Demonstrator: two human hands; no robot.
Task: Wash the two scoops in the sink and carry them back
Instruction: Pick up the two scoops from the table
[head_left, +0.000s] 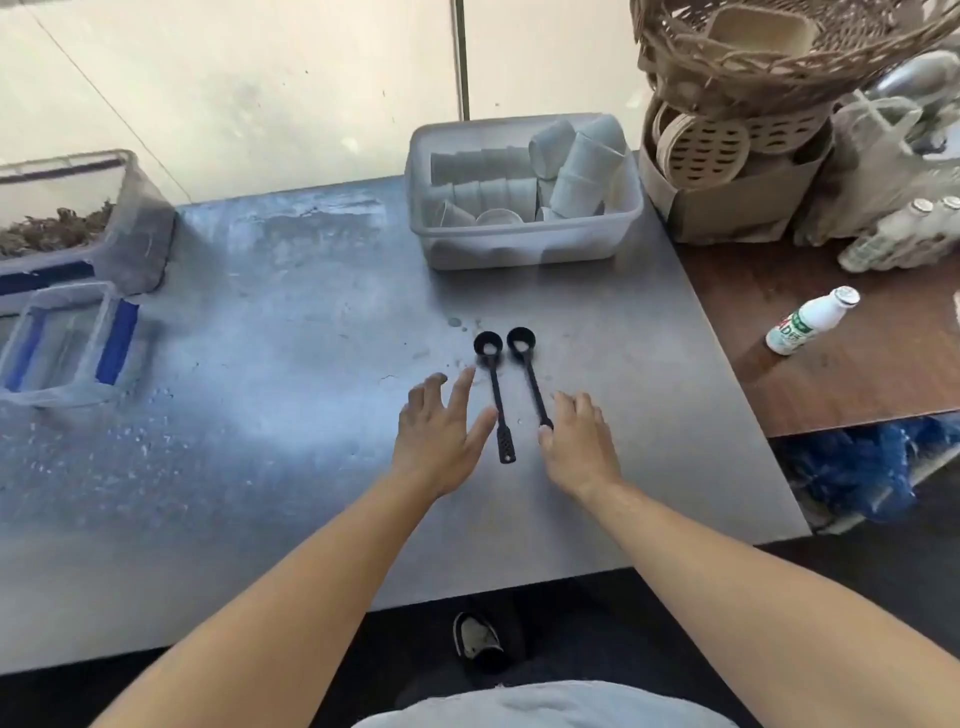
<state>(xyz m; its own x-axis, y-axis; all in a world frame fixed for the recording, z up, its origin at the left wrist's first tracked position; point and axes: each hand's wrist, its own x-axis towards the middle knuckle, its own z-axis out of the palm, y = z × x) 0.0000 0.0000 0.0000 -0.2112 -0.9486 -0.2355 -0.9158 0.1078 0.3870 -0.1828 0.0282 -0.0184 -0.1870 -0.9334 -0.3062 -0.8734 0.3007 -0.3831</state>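
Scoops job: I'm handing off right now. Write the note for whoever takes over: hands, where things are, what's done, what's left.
Left hand: open, fingers spread, beside the left scoop, not gripping it.
Right hand: thumb touching the handle end of the right scoop; no firm grip visible.
Both scoops lie side by side on the metal table, bowls away from the person.
No sink in view. Whether they are washed cannot be told.
Left: confirm washing; otherwise carry to sink, wash, return.

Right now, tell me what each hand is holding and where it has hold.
The left hand holds nothing, open beside the left scoop. The right hand touches the right scoop at its handle end; a grip cannot be told.
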